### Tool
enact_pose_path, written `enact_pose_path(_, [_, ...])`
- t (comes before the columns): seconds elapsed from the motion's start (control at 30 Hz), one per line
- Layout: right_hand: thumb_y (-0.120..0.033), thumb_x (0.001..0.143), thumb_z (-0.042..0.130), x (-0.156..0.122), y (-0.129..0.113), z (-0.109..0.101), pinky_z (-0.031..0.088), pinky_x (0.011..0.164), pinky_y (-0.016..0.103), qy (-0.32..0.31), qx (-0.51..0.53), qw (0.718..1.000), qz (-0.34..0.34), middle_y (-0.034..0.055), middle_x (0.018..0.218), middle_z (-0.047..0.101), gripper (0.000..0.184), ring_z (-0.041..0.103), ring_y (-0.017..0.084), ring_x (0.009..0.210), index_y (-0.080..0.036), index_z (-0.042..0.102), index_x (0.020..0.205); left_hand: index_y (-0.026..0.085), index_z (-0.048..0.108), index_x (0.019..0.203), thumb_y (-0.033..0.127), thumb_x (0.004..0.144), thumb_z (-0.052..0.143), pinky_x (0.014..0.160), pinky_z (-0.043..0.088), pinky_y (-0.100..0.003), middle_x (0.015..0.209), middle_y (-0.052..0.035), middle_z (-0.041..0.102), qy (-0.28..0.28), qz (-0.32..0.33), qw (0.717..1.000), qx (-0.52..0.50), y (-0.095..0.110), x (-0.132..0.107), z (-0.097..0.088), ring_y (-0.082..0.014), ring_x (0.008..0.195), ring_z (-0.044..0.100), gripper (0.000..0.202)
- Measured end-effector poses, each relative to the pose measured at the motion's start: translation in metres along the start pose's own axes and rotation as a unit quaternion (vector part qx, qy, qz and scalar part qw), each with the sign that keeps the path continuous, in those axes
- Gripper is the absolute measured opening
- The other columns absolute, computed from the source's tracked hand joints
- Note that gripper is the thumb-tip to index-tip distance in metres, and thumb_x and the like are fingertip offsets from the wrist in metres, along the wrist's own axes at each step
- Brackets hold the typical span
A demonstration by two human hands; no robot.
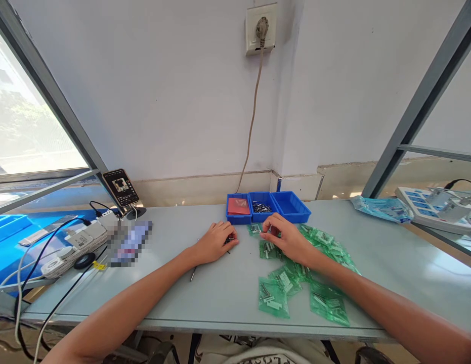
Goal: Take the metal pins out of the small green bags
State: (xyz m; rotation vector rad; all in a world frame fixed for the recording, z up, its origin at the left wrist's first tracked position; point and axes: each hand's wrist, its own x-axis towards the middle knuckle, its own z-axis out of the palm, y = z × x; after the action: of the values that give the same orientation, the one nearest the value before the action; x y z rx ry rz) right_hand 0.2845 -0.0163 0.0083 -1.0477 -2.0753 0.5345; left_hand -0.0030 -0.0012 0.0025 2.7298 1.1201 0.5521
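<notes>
My left hand [214, 243] rests on the grey table with its fingers curled over a few small dark metal pieces [229, 240], mostly hidden beneath them. A thin metal rod [193, 273] lies by that wrist. Above the green bags, my right hand [284, 235] is closed in a pinch; whatever sits at its fingertips is too small to name. Small green plastic bags [273, 297] holding metal pins and white pieces lie around and under the right hand and forearm. Behind the hands, a blue bin [262, 203] contains many loose metal pieces.
Beside it stand a blue bin with a red packet [238, 206] and another blue bin [291, 206]. At left are a power strip [78, 245], cables, a phone on a stand [120, 188] and a blurred flat object [131, 245]. A blue packet [382, 209] lies at right.
</notes>
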Motion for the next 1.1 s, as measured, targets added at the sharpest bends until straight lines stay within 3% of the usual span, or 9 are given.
enact_pose_path(0.2, [-0.040,0.099,0.062,0.0009,-0.0014,-0.0005,0.046,0.069,0.030,0.006,0.047,0.999,0.024,0.0010,0.089,0.063,0.017,0.057,0.019,0.079,-0.024,0.064,0.092,0.022,0.057,0.100,0.039,0.107,0.051,0.091,0.043,-0.038,0.104,-0.0049,0.063,0.001,0.003,1.000,0.005,0.0003,0.0007,0.0003,-0.0230,0.097,0.054,0.020])
enact_pose_path(0.43, [-0.045,0.103,0.053,0.0006,0.0024,0.0011,0.050,0.078,0.034,-0.002,0.095,0.995,0.025,0.0043,0.102,0.069,0.026,0.062,0.021,0.089,-0.025,0.070,0.102,0.022,0.056,0.100,0.040,0.108,0.051,0.090,0.042,-0.038,0.104,-0.0046,0.063,0.001,0.002,1.000,0.005,-0.0003,0.0005,0.0007,-0.0230,0.097,0.055,0.020])
enact_pose_path(0.53, [-0.047,0.101,0.054,0.0013,0.0032,0.0022,0.051,0.073,0.033,-0.003,0.129,0.991,0.047,0.0052,0.104,0.069,0.028,0.061,0.020,0.083,-0.024,0.069,0.105,0.022,0.057,0.100,0.040,0.108,0.051,0.090,0.042,-0.038,0.104,-0.0048,0.063,0.003,0.004,1.000,0.003,-0.0004,0.0001,0.0010,-0.0229,0.097,0.055,0.020])
enact_pose_path(0.67, [-0.050,0.101,0.053,0.0030,0.0031,0.0024,0.051,0.069,0.032,-0.001,0.175,0.982,0.067,0.0026,0.092,0.065,0.030,0.057,0.018,0.074,-0.024,0.065,0.111,0.022,0.057,0.101,0.038,0.107,0.052,0.090,0.042,-0.038,0.104,-0.0045,0.063,0.002,0.003,1.000,0.002,0.0000,0.0002,0.0011,-0.0228,0.098,0.054,0.019])
enact_pose_path(0.93, [-0.051,0.101,0.053,0.0042,0.0031,0.0037,0.047,0.069,0.033,0.002,0.230,0.970,0.082,0.0020,0.092,0.060,0.028,0.052,0.018,0.073,-0.024,0.062,0.101,0.022,0.058,0.101,0.039,0.107,0.052,0.090,0.042,-0.038,0.104,-0.0042,0.063,0.001,0.000,1.000,-0.006,-0.0009,0.0000,0.0019,-0.0227,0.097,0.055,0.019])
enact_pose_path(1.1, [-0.047,0.096,0.062,0.0037,-0.0014,0.0011,0.043,0.067,0.032,0.028,0.182,0.980,0.080,0.0006,0.084,0.059,0.023,0.051,0.019,0.074,-0.024,0.064,0.100,0.022,0.058,0.101,0.038,0.107,0.053,0.090,0.041,-0.038,0.104,-0.0042,0.063,0.001,-0.001,1.000,-0.003,-0.0008,0.0001,0.0014,-0.0229,0.097,0.055,0.018])
